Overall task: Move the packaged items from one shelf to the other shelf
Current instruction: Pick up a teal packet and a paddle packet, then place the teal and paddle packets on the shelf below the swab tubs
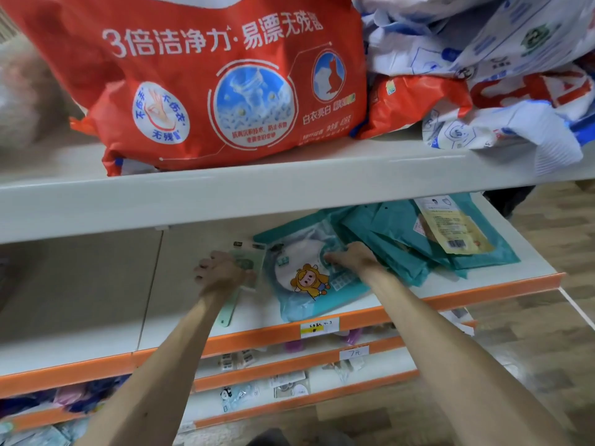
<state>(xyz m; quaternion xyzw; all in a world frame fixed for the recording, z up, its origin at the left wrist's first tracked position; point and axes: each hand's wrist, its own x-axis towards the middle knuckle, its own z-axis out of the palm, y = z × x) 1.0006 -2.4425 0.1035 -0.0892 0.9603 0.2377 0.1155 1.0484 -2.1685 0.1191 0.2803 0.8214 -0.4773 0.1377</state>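
Your left hand [222, 272] is closed over a small pale-green packet [248, 263], its grip wrapped around the packet's near edge. Your right hand [351, 257] lies flat on the teal pouch with the cartoon figure [309, 278], fingers spread and pressing; whether any finger has curled under an edge, you cannot tell. Just beyond that grip, further right, sits a loose pile of teal packets [402, 243], overlapping each other on the middle shelf [483, 275].

These packets look light, thin and floppy, with slick plastic skins. They will likely sag and slide over one another, so pinch a sealed border rather than the soft middle.

Directly above both grips the upper shelf's front lip [289, 188] hangs low, so draw the packets toward you before lifting. Left of your left grip the shelf is bare, giving sliding room. Up top, the big red bag [209, 85] fills the middle, with crumpled white bags [483, 59] beside it.
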